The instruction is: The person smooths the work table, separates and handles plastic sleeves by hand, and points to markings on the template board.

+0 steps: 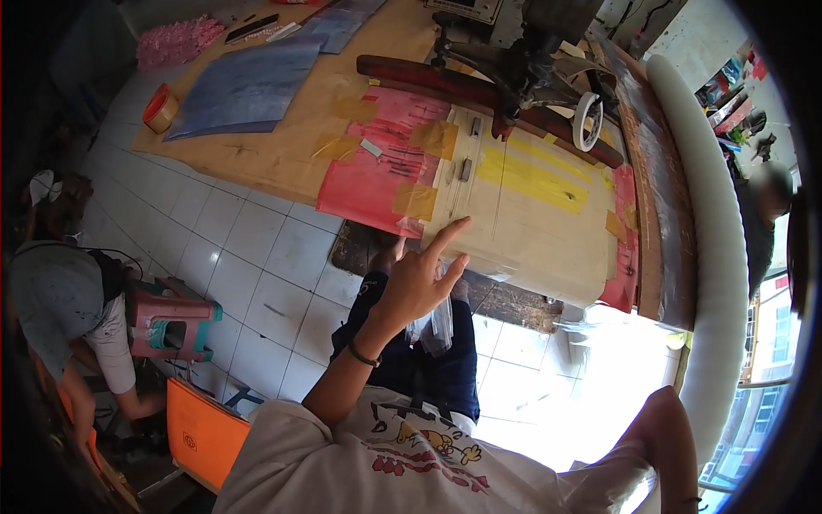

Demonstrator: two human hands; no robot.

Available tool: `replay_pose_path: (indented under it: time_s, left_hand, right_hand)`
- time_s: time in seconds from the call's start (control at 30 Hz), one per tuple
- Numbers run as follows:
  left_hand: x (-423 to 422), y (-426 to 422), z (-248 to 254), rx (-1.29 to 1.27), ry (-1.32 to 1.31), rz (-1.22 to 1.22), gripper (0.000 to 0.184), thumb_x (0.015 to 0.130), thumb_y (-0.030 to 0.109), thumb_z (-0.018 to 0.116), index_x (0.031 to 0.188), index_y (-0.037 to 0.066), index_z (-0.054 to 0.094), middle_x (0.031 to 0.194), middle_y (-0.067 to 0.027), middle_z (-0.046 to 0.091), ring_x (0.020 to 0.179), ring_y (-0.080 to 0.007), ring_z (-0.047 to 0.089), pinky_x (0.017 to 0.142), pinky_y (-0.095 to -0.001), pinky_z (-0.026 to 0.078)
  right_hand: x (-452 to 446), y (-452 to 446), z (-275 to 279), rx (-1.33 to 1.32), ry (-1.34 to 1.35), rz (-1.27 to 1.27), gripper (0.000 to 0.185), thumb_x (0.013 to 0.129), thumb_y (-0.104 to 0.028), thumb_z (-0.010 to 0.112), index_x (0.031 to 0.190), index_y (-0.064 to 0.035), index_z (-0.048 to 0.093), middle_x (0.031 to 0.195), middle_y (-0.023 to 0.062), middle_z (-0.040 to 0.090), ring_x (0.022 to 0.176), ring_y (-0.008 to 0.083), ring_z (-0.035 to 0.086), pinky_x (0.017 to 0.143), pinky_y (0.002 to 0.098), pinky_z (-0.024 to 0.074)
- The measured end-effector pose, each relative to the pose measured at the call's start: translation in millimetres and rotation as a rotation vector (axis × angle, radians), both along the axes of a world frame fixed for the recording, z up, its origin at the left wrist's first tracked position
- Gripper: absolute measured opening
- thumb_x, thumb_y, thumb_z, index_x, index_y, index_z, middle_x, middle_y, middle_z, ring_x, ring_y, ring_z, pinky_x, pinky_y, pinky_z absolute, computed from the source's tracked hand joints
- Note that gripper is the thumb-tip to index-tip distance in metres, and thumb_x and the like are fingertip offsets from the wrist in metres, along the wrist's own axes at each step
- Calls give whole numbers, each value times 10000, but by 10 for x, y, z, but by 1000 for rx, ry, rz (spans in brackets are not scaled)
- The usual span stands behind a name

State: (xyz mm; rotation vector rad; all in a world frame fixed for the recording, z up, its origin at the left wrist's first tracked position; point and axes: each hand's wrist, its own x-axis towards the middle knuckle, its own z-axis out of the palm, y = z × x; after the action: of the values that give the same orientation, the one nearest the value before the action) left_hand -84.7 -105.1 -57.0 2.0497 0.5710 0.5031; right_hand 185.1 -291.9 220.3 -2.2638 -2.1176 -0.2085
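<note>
My left hand (419, 283) is raised near the front edge of the pale work board (522, 244). Its index finger and thumb are stretched apart, the other fingers look curled, and nothing shows between them. Below it, over my lap, hangs some clear plastic (437, 330). On the board lie two small metal pieces (466, 170) and a yellow strip (535, 178). A red sheet (368, 184), held with brown tape (414, 202), borders the board on the left. My right arm (668, 424) bends down at the right; its hand is out of frame.
A dark metal machine (531, 60) with a white ring (587, 122) stands over the board behind a dark red bar (411, 73). Bluish sheets (248, 86) and a tape roll (160, 109) lie left. A white roll (706, 240) stands right. A person (68, 308) bends near stacked stools (175, 321).
</note>
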Motion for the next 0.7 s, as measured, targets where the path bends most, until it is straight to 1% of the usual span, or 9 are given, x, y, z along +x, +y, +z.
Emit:
replay_pose_path:
  time_s: [0.13, 0.23, 0.27, 0.37, 0.4, 0.47, 0.57, 0.6, 0.7]
  left_hand:
    - [-5, -11, 70, -55, -29, -17, 571, 1013, 241, 624, 1535, 156, 411, 1281, -192, 669, 760, -340, 727, 707, -396, 553]
    - [28, 14, 9, -15, -44, -4, 574, 1013, 230, 622, 1540, 152, 409, 1264, -181, 679, 675, -295, 698, 668, -375, 536]
    - [31, 1, -54, 5, -84, 0, 574, 1013, 226, 621, 1541, 153, 408, 1254, -178, 682, 643, -279, 680, 650, -370, 527]
    - [7, -17, -44, 1, -70, -11, 575, 1014, 220, 622, 1542, 147, 407, 1237, -182, 688, 610, -247, 662, 627, -358, 517]
    - [-1, -4, 22, -19, -8, -19, 571, 1017, 226, 622, 1539, 138, 408, 1261, -197, 674, 646, -251, 684, 647, -356, 529]
    - [-15, 25, 162, -52, 118, -38, 566, 1023, 239, 622, 1534, 119, 411, 1310, -228, 646, 717, -259, 729, 685, -353, 551]
    - [22, 27, -40, -51, -88, -52, 565, 1035, 246, 610, 1535, 83, 400, 1425, -251, 568, 867, -301, 751, 782, -358, 568]
    - [34, 50, -101, 28, -146, -70, 569, 1033, 227, 610, 1536, 71, 393, 1441, -245, 560, 1010, -325, 737, 855, -376, 561]
    - [44, 23, -92, 29, -132, -51, 558, 1025, 207, 615, 1522, 63, 405, 1451, -234, 555, 1123, -367, 695, 908, -393, 553]
  right_hand:
    - [-1118, -472, 195, -120, 149, 446, 281, 637, -152, 798, 910, -89, 804, 813, 44, 747, 816, 239, 735, 814, 393, 595]
    - [-1778, -719, 88, -190, 473, 738, 294, 617, -151, 806, 905, -95, 808, 822, 42, 752, 824, 242, 739, 822, 397, 600]
    - [-1841, -696, -76, -140, 572, 701, 298, 610, -150, 808, 904, -98, 809, 824, 41, 753, 827, 243, 740, 824, 399, 602]
    - [-1606, -137, -838, 112, 617, 348, 317, 922, -319, 743, 1083, -47, 762, 1005, 79, 764, 811, 256, 731, 818, 431, 596]
    - [-1551, 69, -1106, 110, 559, 146, 422, 901, -317, 756, 1214, -40, 706, 1184, 124, 726, 1020, 320, 714, 973, 460, 549]
    - [-1382, 558, -1668, 322, 386, -28, 468, 920, -327, 725, 1299, -64, 646, 1391, 162, 612, 1277, 352, 589, 1116, 508, 434]
    - [-1123, 869, -2270, 414, 272, -151, 499, 963, -369, 659, 1357, -68, 604, 1474, 172, 548, 1393, 356, 488, 1190, 541, 319]
    - [-1101, 918, -2275, 419, 245, -162, 496, 970, -381, 642, 1355, -70, 607, 1477, 172, 547, 1401, 354, 482, 1192, 544, 314]
    - [-1144, 915, -2318, 418, 178, -189, 491, 985, -408, 606, 1352, -81, 616, 1478, 164, 552, 1407, 342, 480, 1190, 545, 316]
